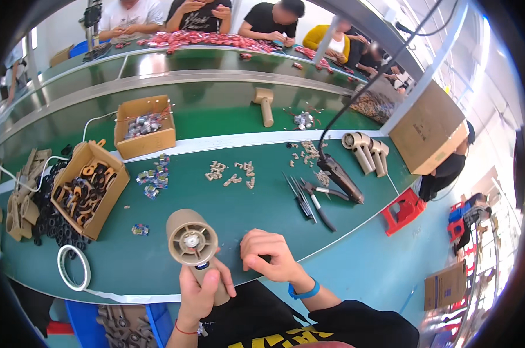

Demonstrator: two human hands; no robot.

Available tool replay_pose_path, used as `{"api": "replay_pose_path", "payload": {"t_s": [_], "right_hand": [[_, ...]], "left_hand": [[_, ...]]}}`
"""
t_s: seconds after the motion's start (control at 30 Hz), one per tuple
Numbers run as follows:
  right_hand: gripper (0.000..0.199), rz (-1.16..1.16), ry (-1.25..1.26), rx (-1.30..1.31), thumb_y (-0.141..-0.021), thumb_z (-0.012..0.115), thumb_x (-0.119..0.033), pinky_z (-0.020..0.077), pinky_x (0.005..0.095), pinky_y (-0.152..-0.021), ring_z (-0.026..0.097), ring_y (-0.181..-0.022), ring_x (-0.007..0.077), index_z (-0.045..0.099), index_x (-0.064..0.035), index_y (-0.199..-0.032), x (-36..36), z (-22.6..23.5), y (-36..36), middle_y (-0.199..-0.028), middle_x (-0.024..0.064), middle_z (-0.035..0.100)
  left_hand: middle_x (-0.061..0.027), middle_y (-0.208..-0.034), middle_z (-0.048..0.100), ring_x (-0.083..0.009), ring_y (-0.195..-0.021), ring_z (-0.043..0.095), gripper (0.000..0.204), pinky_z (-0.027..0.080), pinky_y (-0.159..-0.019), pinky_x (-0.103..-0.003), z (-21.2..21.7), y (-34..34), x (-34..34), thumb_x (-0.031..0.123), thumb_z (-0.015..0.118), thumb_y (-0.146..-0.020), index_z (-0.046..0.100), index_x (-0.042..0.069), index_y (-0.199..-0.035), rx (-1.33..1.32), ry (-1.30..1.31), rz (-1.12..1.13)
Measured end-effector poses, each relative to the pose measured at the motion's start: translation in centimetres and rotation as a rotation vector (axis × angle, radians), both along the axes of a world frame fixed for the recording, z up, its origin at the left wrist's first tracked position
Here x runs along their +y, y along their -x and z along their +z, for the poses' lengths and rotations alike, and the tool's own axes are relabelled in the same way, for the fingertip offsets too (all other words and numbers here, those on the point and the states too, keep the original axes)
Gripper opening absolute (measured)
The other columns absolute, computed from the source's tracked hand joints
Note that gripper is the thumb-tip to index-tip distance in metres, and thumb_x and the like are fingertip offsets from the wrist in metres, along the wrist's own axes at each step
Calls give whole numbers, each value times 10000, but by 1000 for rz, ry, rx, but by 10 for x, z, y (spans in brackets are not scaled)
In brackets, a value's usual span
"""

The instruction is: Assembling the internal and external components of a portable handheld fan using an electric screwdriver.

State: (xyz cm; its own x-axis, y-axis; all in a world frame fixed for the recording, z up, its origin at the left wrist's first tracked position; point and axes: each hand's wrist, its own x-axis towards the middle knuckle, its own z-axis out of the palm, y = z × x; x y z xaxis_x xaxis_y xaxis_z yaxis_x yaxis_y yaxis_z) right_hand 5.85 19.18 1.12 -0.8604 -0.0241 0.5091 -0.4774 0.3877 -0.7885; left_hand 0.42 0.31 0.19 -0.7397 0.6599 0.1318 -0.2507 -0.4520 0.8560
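The left hand (199, 293) grips a beige hair-dryer housing (192, 246) by its handle; just right of the housing, the right hand (269, 255) curls loosely, its contents hidden.

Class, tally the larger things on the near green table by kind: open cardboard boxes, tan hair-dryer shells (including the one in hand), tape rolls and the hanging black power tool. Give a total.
Open cardboard boxes: 2, one with black and orange parts, one with small parts
Tan hair-dryer shells: 4, one held, three lying together
Tape rolls: 1
Hanging black power tool: 1
Total: 8
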Motion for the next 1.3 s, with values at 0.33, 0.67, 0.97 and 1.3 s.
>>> {"api": "replay_pose_path", "payload": {"t_s": [0.33, 0.67, 0.97, 1.3], "right_hand": [[321, 32, 140, -19, -914, 570, -187, 451, 375, -773, 562, -663, 235, 589, -25, -638, -3, 3, 0, -661, 56, 589], [751, 332, 381, 81, -976, 226, -613, 260, 569, -1107, 544, -591, 182, 563, -114, -529, 50, 106, 18, -531, -13, 527], [162, 116, -95, 28, -824, 662, -82, 470, 433, -852, 603, -705, 228, 622, -49, -670, -3, 16, -1, -686, 44, 610], [217, -28, -99, 41, -858, 612, -78, 478, 399, -799, 594, -687, 213, 615, -52, -643, -1, 2, 2, -656, 28, 597]], "left_hand": [[-160, -759, 561, -248, -573, 623, 555, 525, -540, -329, -1, 3, -3, 328, 516, -939, 321, -46, -1299, -107, -100, -43], [-165, -771, 564, -261, -586, 625, 641, 529, -553, -351, 3, 10, 5, 412, 543, -920, 330, -55, -1304, -107, -57, -62], [-156, -790, 597, -222, -632, 630, 467, 515, -631, -317, 3, 2, -2, 251, 468, -952, 330, -47, -1284, -2, -26, -119], [-141, -752, 582, -215, -561, 618, 445, 501, -522, -294, 1, 5, -2, 237, 507, -954, 348, -52, -1252, -33, 3, -68]]}}
